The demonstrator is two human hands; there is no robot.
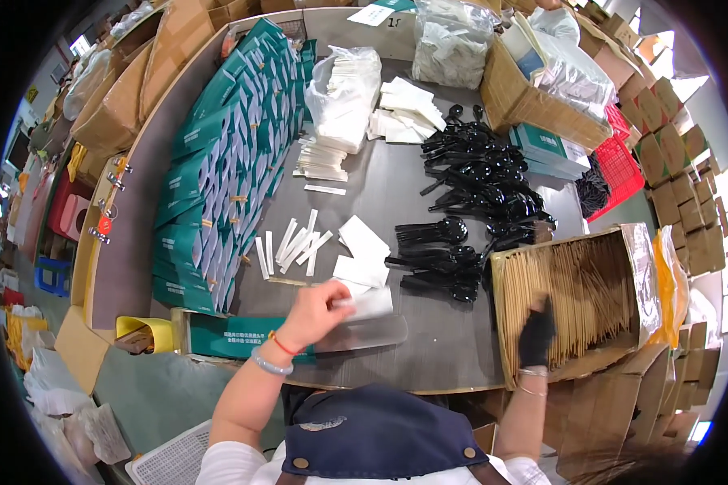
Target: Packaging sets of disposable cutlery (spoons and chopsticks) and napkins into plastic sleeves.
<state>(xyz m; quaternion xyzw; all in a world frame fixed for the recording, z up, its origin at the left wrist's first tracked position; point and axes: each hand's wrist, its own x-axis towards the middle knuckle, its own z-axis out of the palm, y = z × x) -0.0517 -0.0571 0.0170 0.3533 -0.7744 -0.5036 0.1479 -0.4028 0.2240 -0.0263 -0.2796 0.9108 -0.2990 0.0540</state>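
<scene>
My left hand (319, 314) is closed, its thumb and fingers pinched at the edge of a white napkin (370, 304) near the front of the table. Below that napkin lies a clear plastic sleeve (380, 333), its left end beside a green packet (247, 335). My right hand (535, 335), in a black glove, reaches into a cardboard box of thin wooden sticks (594, 299), which look like chopsticks. Blur hides what its fingers do. Other white napkins (364, 242) and narrow white paper strips (298, 241) lie beyond my left hand. Black plastic spoons (441, 260) lie in bunches between the hands.
Many green printed packets (218, 178) stand in rows along the left wall. At the back are a plastic bag of white strips (344, 93), a napkin pile (404, 111) and an open carton (542, 101). A red basket (619, 178) sits beyond the right edge.
</scene>
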